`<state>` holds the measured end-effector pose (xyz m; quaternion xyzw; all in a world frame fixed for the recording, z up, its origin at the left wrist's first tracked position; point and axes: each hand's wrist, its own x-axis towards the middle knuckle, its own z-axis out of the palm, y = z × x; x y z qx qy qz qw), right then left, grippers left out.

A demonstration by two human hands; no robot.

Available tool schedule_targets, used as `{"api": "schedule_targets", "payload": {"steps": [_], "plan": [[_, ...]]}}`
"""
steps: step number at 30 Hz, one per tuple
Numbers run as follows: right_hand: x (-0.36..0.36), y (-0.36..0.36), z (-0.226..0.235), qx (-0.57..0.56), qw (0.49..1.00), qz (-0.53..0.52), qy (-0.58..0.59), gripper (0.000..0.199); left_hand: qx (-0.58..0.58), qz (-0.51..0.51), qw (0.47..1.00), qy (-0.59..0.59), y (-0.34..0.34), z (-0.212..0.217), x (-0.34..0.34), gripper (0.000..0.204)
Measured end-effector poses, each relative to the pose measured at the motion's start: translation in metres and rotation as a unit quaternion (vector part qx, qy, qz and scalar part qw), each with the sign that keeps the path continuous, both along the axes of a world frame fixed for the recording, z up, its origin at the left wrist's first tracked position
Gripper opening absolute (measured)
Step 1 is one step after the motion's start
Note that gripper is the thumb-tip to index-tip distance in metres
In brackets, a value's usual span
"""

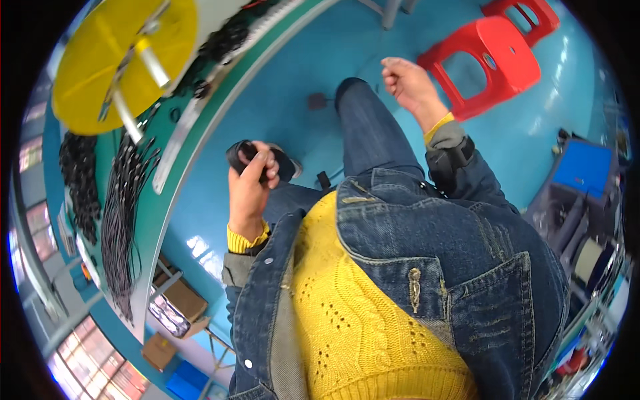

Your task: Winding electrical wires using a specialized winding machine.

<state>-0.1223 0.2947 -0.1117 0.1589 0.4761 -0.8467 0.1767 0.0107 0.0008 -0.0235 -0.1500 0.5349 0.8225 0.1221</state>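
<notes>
My left hand (251, 179) is closed, with the thumb up, around a dark rounded thing (237, 157) that looks like a small black roll or coil. Part of it lies under my fingers, and its exact kind does not show. Well apart from it, out to the right, my right hand (408, 85) is raised near the red stool. Its fingers are bent together in a pinch. Whatever they hold, if anything, is too fine to make out.
A green-topped bench (175, 190) curves along the left, bearing bundles of black cables (123, 227) and a yellow disc-shaped reel (100, 73). Red plastic stools (497, 60) stand at the far right. Cardboard boxes (179, 297) sit lower left; a blue-topped bin (583, 167) is right.
</notes>
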Motion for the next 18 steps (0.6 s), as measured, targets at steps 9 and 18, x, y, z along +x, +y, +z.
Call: {"api": "schedule_targets", "payload": {"steps": [9, 18], "plan": [[-0.018, 0.089, 0.020, 0.059, 0.985, -0.149, 0.057, 0.012, -0.018, 0.019, 0.999, -0.029, 0.020, -0.014, -0.012, 0.007], [-0.059, -0.030, 0.065, 0.276, 0.924, 0.076, 0.254, 0.011, 0.002, 0.041, 0.996, -0.080, 0.009, -0.013, -0.007, 0.009]]}}
